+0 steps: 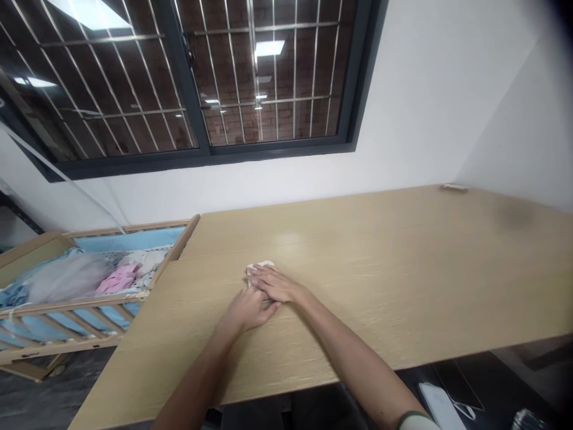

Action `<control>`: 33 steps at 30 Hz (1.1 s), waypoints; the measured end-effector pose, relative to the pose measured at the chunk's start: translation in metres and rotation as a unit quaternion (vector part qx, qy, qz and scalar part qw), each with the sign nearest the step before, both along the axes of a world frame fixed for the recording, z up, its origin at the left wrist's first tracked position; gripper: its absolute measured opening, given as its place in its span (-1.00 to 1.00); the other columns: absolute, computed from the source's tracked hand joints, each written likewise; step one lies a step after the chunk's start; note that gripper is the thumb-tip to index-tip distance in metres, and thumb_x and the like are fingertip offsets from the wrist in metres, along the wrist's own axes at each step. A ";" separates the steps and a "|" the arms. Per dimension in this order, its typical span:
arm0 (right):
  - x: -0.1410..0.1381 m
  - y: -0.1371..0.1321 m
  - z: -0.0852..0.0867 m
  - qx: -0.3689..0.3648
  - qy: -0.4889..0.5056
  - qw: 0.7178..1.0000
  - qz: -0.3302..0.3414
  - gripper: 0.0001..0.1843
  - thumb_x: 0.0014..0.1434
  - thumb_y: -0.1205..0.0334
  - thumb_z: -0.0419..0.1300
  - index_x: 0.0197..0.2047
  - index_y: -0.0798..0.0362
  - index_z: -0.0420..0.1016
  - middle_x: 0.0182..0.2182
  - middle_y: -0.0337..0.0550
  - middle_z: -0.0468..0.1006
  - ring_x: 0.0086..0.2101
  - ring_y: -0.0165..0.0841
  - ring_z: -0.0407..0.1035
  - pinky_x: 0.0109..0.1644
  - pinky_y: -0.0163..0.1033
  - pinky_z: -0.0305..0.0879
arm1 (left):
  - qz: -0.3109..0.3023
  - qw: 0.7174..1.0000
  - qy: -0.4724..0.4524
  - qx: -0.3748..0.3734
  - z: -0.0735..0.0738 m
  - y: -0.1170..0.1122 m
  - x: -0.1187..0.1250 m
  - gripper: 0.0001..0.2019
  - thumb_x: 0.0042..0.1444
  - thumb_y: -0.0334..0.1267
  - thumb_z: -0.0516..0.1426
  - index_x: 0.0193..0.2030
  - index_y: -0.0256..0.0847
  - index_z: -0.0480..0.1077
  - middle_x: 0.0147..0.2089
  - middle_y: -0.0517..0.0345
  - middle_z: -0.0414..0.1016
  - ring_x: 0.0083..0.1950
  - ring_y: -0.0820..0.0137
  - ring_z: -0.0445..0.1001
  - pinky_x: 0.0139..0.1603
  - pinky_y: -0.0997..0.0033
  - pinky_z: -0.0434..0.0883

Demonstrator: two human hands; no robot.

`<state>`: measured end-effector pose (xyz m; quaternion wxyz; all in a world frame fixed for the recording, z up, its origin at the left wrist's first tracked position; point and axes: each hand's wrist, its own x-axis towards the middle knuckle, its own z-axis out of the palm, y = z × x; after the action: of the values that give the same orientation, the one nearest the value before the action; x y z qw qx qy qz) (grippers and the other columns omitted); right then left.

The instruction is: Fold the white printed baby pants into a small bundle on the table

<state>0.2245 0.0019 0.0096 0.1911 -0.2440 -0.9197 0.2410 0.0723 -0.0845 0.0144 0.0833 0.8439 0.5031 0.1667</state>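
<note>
A small white piece of folded cloth or tissue lies on the light wooden tabletop, mostly hidden beneath both hands. My right hand rests flat across it, fingers stretched out to the left. Just in front of it, my left hand has its fingers bent at the near part of the white piece, with the thumb reaching right under the right hand. Some left fingertips are covered by the right hand. The two hands touch each other.
A wooden crib with blue lining stands against the table's left end, holding pink clothing and other fabrics. A small white object lies in the far right corner. Below the front edge, a white phone-like device rests on a dark surface.
</note>
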 end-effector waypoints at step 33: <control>0.005 0.037 -0.033 0.047 0.131 0.961 -0.239 -0.62 0.36 0.18 0.08 0.18 0.07 0.45 -0.01 0.02 0.46 0.06 -0.21 0.32 0.23 -0.09 0.18 | 0.319 0.944 0.042 -0.071 -0.002 0.020 -0.018 -0.50 0.36 0.08 -0.11 -0.19 -0.24 0.50 -0.15 -0.28 0.62 -0.08 0.01 0.60 -0.09 0.15 0.39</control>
<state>0.2296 0.0389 -0.0231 0.3735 -0.4134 -0.8118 0.1748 0.0539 -0.0642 0.0121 0.0637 0.6376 0.7594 0.1126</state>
